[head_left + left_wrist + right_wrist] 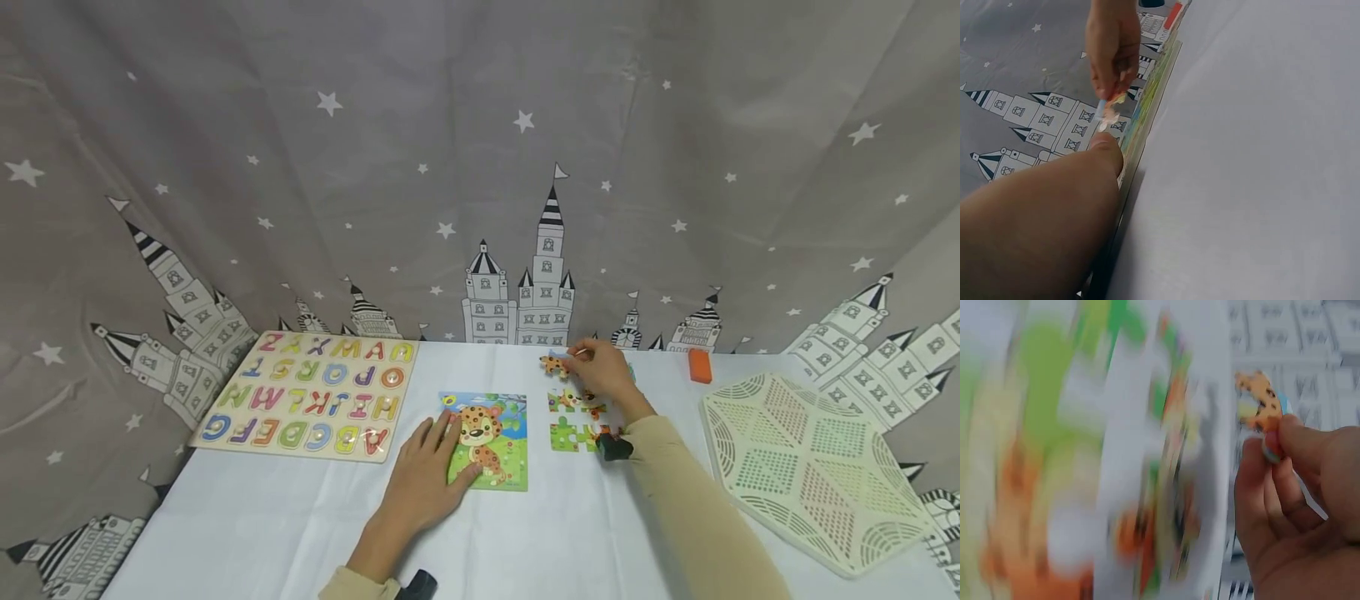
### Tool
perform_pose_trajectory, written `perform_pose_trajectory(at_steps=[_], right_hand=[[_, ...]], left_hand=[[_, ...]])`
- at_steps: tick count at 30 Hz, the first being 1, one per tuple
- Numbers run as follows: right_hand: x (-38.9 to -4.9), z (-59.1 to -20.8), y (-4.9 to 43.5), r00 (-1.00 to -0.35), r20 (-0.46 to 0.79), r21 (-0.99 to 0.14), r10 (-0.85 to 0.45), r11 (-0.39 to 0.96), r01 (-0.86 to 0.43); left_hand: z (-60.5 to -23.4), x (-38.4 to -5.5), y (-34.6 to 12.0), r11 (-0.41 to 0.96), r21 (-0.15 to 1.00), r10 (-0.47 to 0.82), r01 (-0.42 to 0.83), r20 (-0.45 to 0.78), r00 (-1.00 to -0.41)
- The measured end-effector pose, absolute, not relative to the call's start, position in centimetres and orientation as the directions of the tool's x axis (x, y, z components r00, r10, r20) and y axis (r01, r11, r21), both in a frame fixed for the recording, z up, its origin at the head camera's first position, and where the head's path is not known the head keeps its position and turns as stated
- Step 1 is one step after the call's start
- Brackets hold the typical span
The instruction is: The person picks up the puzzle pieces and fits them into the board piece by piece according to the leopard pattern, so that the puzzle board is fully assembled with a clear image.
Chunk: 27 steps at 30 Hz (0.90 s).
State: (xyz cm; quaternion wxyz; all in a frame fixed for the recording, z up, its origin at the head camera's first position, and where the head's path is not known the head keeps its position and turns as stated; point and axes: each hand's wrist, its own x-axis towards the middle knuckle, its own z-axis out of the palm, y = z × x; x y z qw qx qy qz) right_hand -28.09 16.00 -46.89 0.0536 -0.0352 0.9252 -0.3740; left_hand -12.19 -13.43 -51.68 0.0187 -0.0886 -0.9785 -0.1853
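My left hand lies with extended fingers across the left side of a square leopard jigsaw picture board. Over the upper right of the cloth, my right hand pinches a spotted orange jigsaw piece between thumb and fingers. A blue edge on that puzzle piece shows in the right wrist view. Below the right hand are several other jigsaw pieces with green grass and leopard parts, some joined or close together. The right wrist and sleeve partly hide them. Blur covers much of the right wrist view.
A wooden alphabet board with colourful letters is at the left. An orange block sits near the back edge at right. A large pale hexagonal board with perforated patterns occupies the right. A grey castle-print curtain hangs behind.
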Motion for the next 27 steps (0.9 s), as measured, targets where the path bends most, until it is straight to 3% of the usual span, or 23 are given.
perform_pose_trajectory(at_steps=[4,12,27], right_hand=[[-27.0,-46.4,13.1,-0.973,-0.12,-0.767,-0.197,0.641,-0.036],[-25.1,-47.3,7.3,-0.928,-0.168,-0.787,-0.332,0.612,-0.077],[-23.7,-47.9,4.7,-0.944,-0.135,-0.7,-0.302,0.703,-0.125]], left_hand=[[-51.6,-12.2,-13.2,0.919,0.355,0.163,0.172,0.055,-0.985],[-51.6,-12.3,-13.0,0.929,0.33,0.156,0.165,0.055,-0.986],[-51.4,-12.3,-12.9,0.92,0.331,0.197,0.211,0.077,-0.977]])
